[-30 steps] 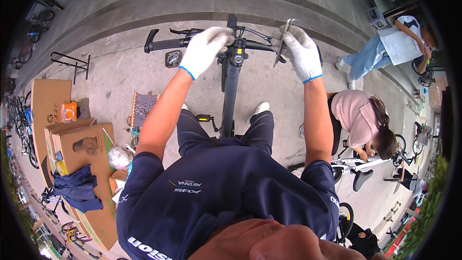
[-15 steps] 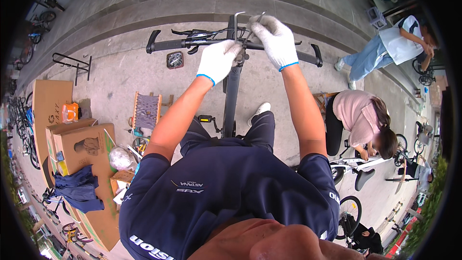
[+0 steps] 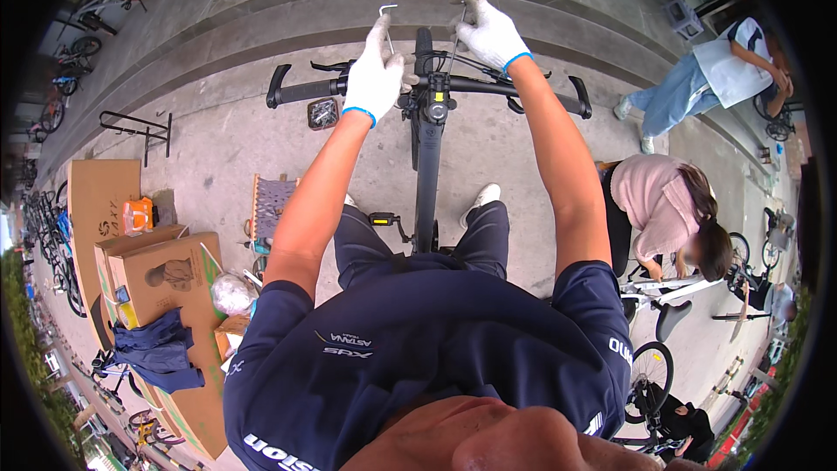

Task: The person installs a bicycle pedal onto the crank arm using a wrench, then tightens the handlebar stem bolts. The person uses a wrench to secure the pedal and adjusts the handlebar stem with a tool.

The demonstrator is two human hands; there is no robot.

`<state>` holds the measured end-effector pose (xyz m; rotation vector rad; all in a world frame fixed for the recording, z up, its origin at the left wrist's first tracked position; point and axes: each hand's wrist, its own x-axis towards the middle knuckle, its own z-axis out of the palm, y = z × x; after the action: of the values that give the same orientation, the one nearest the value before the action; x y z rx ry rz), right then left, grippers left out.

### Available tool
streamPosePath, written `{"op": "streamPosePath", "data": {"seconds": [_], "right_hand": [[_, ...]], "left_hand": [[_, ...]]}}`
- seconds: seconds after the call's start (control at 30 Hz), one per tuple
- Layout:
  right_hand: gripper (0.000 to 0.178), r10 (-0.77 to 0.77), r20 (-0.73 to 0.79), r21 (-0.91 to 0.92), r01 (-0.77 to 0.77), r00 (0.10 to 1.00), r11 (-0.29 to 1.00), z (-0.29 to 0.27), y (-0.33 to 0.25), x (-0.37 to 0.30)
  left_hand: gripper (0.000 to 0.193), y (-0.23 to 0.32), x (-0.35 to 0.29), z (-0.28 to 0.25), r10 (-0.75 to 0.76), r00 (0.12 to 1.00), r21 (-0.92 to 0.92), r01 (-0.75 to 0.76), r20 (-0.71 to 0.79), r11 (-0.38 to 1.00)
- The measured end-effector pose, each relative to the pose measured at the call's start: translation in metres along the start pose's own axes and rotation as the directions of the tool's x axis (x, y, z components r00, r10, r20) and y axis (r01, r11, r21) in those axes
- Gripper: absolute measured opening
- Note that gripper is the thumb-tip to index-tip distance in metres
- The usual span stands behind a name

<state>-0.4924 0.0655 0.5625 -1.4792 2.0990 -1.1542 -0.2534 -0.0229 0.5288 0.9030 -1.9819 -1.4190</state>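
Note:
My left hand (image 3: 375, 78), in a white knit glove with a blue cuff, is closed on an L-shaped hex key (image 3: 389, 7), its bent end sticking up past the fingers. A second thin hex key (image 3: 453, 52) hangs down from my right hand (image 3: 493, 37), gloved alike, with the fingers curled round its upper part. Both hands are above the handlebar (image 3: 307, 92) of a dark bicycle, one on each side of the stem (image 3: 438, 103). The frame tube (image 3: 426, 183) runs back between my legs.
A small tray of metal parts (image 3: 323, 113) lies on the ground beyond my left forearm. Cardboard boxes (image 3: 166, 279) stand at left, a dark cloth draped on them. At right, one person (image 3: 667, 209) bends over a white bicycle; another (image 3: 732, 70) stands by the steps (image 3: 288, 30).
My hands have moved apart, the left one to the left and up from the stem, the right one slightly up and right. The stem, covered before, now shows between them.

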Motion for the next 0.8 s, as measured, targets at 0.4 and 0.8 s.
{"op": "streamPosePath", "data": {"seconds": [0.4,0.8], "right_hand": [[0.042,0.092,0.22,0.198,-0.137,0.971,0.971,-0.011,0.0,0.02],[0.044,0.419,0.293,-0.046,-0.425,0.86,0.904,0.012,0.038,0.085]], "left_hand": [[0.038,0.0,0.014,0.023,0.102,0.991,0.27,-0.122,0.086,0.955],[0.053,0.005,0.042,0.033,0.096,0.967,0.442,-0.195,0.236,0.876]]}}
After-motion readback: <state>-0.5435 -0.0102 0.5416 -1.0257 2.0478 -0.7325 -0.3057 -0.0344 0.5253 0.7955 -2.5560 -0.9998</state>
